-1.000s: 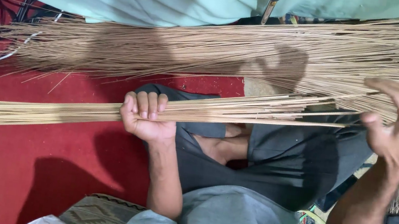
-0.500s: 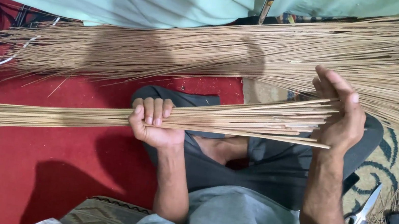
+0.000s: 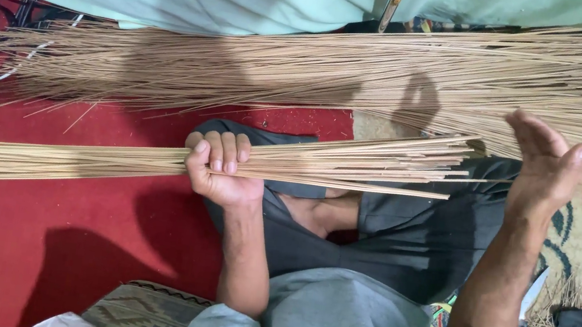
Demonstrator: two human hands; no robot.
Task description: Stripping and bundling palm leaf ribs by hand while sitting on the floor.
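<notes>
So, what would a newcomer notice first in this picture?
First, the bundle of thin tan sticks gripped across the lap by the left hand. Behind it, a far larger pile of sticks spreads over the red mat. The right hand is open, flat beside the bundle's even ends.

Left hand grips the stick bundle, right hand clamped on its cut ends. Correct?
Not quite. The head view shows the left hand gripping the stick bundle, but the right hand is open, palm flat, just clear of the bundle's cut ends rather than clamped on them.
</notes>
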